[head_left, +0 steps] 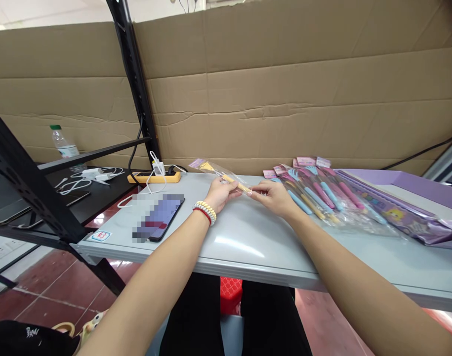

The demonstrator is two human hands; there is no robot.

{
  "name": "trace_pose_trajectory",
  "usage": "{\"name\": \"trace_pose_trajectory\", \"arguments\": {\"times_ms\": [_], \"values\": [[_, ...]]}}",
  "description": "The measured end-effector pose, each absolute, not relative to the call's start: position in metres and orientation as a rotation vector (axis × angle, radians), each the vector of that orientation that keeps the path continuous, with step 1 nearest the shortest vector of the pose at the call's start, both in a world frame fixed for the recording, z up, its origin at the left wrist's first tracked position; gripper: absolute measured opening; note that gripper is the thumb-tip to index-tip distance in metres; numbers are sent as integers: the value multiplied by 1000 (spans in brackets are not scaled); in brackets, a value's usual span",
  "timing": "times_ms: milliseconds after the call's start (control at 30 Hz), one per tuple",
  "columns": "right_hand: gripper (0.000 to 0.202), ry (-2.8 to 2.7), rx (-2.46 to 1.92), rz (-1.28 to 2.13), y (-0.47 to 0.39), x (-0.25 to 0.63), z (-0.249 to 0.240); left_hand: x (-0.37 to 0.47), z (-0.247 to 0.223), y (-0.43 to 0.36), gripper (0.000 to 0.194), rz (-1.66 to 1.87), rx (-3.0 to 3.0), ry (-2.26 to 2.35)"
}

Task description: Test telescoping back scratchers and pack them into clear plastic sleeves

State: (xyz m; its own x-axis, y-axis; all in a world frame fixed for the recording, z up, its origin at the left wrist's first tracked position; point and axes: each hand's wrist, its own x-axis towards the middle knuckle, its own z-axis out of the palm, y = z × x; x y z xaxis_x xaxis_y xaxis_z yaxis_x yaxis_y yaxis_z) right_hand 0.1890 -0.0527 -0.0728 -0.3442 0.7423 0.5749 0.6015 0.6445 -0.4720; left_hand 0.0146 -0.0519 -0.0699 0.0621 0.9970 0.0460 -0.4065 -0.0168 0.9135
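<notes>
A yellow back scratcher [228, 176] in a clear plastic sleeve is held slantwise above the table between my two hands. Its hand-shaped head points to the far left, by a purple card at the sleeve's end. My left hand [220, 194], with a beaded bracelet and a red cord at its wrist, is closed around the handle. With pinched fingers, my right hand [273, 197] grips the handle's near right end. To the right lies a pile of bagged back scratchers [322, 190] in blue, pink and yellow, their header cards towards the back.
Right of the pile lies an open purple box [414, 217] with a cartoon print. On the left of the grey table [240, 247] are a phone [161, 217] and a yellow power strip [153, 177] with chargers. Black shelf posts [135, 74] and a cardboard wall [285, 99] bound the space.
</notes>
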Motion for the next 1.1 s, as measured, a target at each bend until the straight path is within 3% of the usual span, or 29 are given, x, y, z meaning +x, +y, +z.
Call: {"name": "trace_pose_trajectory", "arguments": {"times_ms": [400, 633, 733, 900, 1100], "values": [[19, -2079, -1315, 449, -59, 188, -66, 9, -68, -43, 21, 1591, 885, 879], [33, -2070, -1243, 576, -52, 189, -73, 11, -67, -45, 25, 1491, 887, 763], [31, -2067, -1227, 666, -49, 192, -72, 4, -64, -39, 26, 1616, 756, 785], [33, -2058, -1236, 775, -50, 205, -66, -23, -60, -30, 12, 1941, 414, 773], [40, -1846, -1142, 1115, -46, 223, -64, -38, -58, -32, 11, 1965, 368, 884]]}}
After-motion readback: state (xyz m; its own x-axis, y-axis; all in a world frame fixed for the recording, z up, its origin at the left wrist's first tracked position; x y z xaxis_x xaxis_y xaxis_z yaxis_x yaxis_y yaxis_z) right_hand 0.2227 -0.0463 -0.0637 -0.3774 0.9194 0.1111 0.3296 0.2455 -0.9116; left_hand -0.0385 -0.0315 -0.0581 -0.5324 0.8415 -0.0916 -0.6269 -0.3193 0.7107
